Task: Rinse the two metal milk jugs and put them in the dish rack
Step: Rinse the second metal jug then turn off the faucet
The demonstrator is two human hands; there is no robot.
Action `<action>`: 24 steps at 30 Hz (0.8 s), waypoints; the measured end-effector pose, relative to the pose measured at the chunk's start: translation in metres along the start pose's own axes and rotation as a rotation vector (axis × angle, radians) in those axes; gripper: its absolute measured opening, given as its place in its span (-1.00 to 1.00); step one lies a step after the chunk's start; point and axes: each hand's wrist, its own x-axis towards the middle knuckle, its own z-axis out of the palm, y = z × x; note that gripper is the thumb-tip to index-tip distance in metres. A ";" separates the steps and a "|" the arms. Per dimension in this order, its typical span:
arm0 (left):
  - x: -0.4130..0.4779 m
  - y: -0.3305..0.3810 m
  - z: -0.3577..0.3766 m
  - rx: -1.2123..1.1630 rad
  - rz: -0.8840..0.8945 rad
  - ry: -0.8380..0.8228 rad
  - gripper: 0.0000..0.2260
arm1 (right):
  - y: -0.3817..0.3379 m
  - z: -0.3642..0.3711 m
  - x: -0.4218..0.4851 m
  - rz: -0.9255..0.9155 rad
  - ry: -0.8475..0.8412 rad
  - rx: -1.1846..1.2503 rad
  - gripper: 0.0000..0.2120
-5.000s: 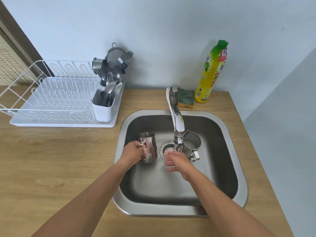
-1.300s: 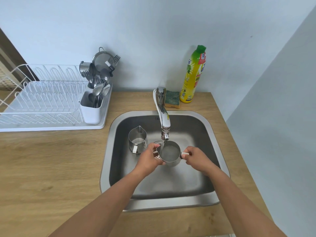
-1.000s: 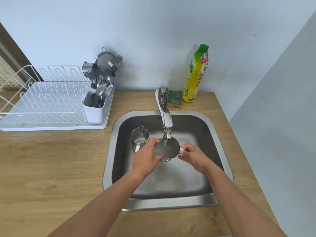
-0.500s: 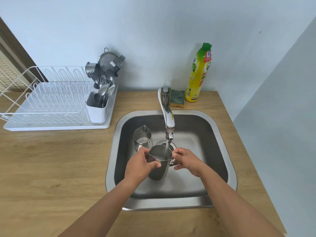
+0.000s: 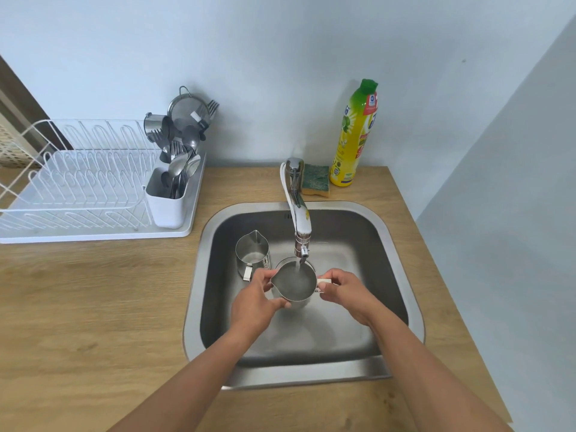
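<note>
Right now one milk jug (image 5: 293, 282) sits upright under the tap (image 5: 301, 224), mouth up so the thin stream of water falls straight into it and pools inside. The left hand (image 5: 253, 302) wraps its fingers and thumb around the jug's spout side, steadying the body, while the right hand (image 5: 345, 290) pinches the handle between thumb and fingers; held from both sides like this, the jug probably stays level as it fills and can be swirled or tipped out. The second milk jug (image 5: 252, 254) stands on the sink (image 5: 402, 244) floor just left of the tap, handle toward the viewer, apart from both hands; whether it holds water is hard to tell. The dish rack (image 5: 78, 182) waits on the counter well to the left, its plate slots bare and its cutlery holder (image 5: 165, 201) full. Beyond the basin lie a sponge (image 5: 316, 179) and a soap bottle (image 5: 355, 135). The held jug hides the drain, and the rack's left end is cut off.
</note>
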 end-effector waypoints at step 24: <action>0.024 0.007 -0.002 -0.444 -0.316 -0.253 -0.70 | -0.018 0.004 0.001 0.193 0.127 -0.319 -0.72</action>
